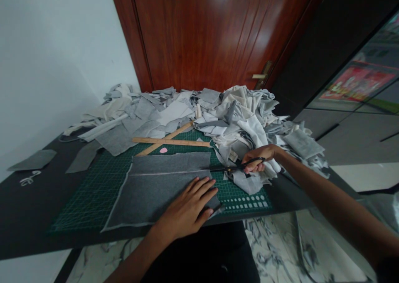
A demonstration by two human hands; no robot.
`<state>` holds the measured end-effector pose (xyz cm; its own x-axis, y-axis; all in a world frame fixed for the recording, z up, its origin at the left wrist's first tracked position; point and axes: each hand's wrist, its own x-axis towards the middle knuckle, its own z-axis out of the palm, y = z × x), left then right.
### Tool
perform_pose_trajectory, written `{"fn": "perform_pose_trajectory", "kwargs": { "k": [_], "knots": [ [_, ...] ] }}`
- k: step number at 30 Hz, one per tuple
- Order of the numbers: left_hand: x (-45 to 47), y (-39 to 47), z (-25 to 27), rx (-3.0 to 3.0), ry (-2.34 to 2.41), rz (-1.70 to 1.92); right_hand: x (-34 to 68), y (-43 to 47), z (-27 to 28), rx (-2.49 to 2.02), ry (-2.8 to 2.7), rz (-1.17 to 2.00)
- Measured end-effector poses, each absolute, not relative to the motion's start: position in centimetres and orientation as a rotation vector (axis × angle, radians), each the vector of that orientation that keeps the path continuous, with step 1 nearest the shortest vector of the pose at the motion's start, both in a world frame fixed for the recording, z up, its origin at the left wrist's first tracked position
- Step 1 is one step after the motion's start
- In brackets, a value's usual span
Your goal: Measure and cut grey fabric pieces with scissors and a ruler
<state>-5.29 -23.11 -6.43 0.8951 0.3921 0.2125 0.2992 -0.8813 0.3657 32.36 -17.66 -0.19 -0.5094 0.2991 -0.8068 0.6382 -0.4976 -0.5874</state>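
A grey piece of fabric (146, 198) lies flat on a green cutting mat (84, 200), with a pale line running across it. My left hand (193, 206) rests palm down on the fabric's right part, fingers stretched out. Black-handled scissors (221, 168) are in the grip of my right hand (257, 158), whose fingers are wrapped round the handles. The blades point left and reach the fabric's right edge near the pale line. By my left thumb lies a small slim object (218, 210) that I cannot make out.
Two crossed wooden rulers (174, 142) and a pink chalk piece (163, 150) lie behind the fabric. Heaped grey and white fabric scraps (174, 110) line the back of the dark table (21, 216). Beyond stands a wooden door (199, 38). Scraps also litter the floor (277, 241).
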Motion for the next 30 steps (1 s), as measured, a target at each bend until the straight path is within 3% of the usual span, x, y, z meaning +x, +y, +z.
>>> {"fn": "perform_pose_trajectory", "kwargs": {
  "k": [30],
  "knots": [
    [-7.8, -22.5, -5.3, 2.583, 0.483, 0.376, 31.4, -18.5, -0.7, 1.301, 1.463, -2.186]
  ]
}}
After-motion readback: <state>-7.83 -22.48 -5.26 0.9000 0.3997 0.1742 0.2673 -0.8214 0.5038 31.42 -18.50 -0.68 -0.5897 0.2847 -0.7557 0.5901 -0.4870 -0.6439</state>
